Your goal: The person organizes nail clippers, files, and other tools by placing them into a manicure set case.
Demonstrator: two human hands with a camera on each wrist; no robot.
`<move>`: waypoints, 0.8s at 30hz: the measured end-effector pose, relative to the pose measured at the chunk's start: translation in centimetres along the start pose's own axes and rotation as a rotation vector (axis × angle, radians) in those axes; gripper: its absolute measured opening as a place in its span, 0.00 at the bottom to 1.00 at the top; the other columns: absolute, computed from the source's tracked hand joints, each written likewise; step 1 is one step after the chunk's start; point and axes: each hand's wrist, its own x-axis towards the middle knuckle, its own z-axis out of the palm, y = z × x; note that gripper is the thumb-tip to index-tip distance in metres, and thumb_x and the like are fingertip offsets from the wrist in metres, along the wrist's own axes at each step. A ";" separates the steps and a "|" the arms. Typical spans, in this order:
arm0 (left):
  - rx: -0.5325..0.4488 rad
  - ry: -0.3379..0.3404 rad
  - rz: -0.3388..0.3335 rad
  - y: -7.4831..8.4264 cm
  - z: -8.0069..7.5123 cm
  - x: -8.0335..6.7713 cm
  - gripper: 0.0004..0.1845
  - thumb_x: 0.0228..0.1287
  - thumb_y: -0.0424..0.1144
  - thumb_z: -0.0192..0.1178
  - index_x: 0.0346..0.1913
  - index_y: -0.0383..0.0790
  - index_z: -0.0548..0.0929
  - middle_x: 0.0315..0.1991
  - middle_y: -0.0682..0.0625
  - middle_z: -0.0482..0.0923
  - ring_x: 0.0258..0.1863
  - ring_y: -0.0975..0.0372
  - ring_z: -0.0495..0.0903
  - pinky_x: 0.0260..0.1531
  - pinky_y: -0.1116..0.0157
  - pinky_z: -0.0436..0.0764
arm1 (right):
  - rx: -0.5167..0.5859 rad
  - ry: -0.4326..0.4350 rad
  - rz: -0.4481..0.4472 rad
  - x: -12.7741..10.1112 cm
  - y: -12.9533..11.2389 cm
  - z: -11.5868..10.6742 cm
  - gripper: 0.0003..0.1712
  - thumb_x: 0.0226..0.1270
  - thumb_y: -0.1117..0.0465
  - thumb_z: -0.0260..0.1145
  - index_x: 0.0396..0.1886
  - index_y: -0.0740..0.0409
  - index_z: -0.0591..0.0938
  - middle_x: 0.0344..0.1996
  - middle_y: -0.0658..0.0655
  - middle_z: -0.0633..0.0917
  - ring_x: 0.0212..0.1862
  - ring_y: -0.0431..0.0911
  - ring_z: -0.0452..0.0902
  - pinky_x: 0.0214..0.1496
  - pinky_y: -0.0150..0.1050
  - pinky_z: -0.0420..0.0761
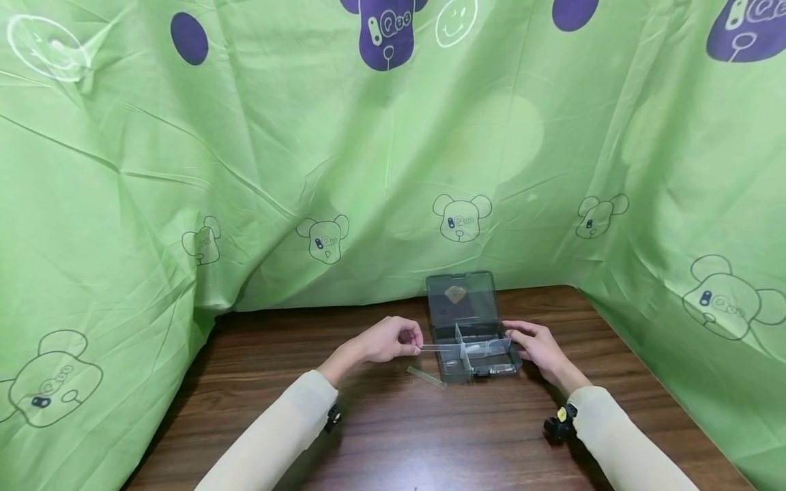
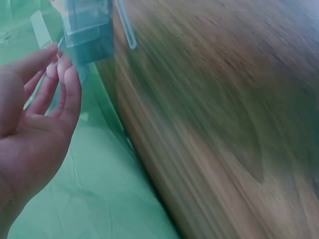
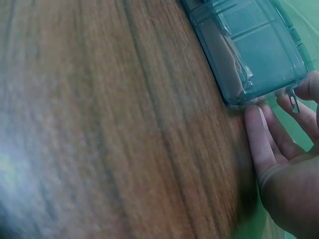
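Pinching divider strip [image 1: 439, 348]: left hand [image 1: 387, 339] | right hand [image 1: 535, 344] fingers straight against box [image 1: 469, 334] edge | table [image 1: 393, 436] front open

I saw a dark wooden tabletop [image 1: 393, 436] — on it sat an open translucent box [image 1: 473, 341], a loose clear strip [image 1: 426, 376] just beside it.

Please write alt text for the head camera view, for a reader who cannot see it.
A person's left hand pinches a thin clear plastic divider strip at an open grey translucent plastic compartment box while the right hand steadies it, on a dark wooden table before a green cartoon-bear cloth.
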 end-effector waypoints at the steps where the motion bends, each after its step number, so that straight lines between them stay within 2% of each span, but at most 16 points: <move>1: 0.013 0.013 0.004 0.2 0.2 0.3 0.06 0.69 0.33 0.71 0.38 0.47 0.84 0.32 0.59 0.83 0.35 0.69 0.81 0.42 0.69 0.82 | 0.004 -0.004 0.003 -0.1 -0.1 0.1 0.28 0.83 0.62 0.58 0.76 0.68 0.71 0.72 0.74 0.72 0.60 0.52 0.81 0.53 0.39 0.86; 7: 0.064 0.107 0.027 1.7 1.3 2.1 0.05 0.69 0.32 0.71 0.38 0.45 0.84 0.31 0.57 0.81 0.33 0.69 0.78 0.39 0.70 0.80 | 0.015 -0.006 0.014 -0.7 -1.2 0.4 0.27 0.82 0.64 0.58 0.75 0.71 0.72 0.71 0.75 0.72 0.61 0.55 0.81 0.53 0.40 0.86; 12: 0.091 0.164 0.012 2.2 2.6 4.1 0.04 0.67 0.31 0.69 0.36 0.44 0.85 0.30 0.58 0.80 0.33 0.70 0.78 0.38 0.73 0.80 | 0.005 0.010 -0.001 0.1 0.3 0.0 0.27 0.83 0.61 0.58 0.75 0.68 0.72 0.71 0.73 0.74 0.59 0.50 0.81 0.54 0.40 0.85; 19: 0.076 0.188 -0.042 3.3 3.6 6.5 0.01 0.69 0.32 0.68 0.38 0.41 0.86 0.31 0.58 0.80 0.32 0.70 0.78 0.38 0.75 0.79 | 0.009 0.019 0.000 0.4 0.8 0.0 0.27 0.83 0.60 0.59 0.75 0.67 0.73 0.71 0.72 0.74 0.57 0.47 0.82 0.53 0.40 0.86; 24: 0.071 0.214 -0.045 3.8 4.2 8.0 0.03 0.68 0.32 0.70 0.37 0.43 0.86 0.30 0.58 0.80 0.31 0.70 0.77 0.36 0.76 0.79 | -0.005 0.018 -0.006 0.3 0.5 0.1 0.27 0.83 0.60 0.59 0.75 0.66 0.74 0.71 0.71 0.75 0.56 0.44 0.82 0.53 0.40 0.85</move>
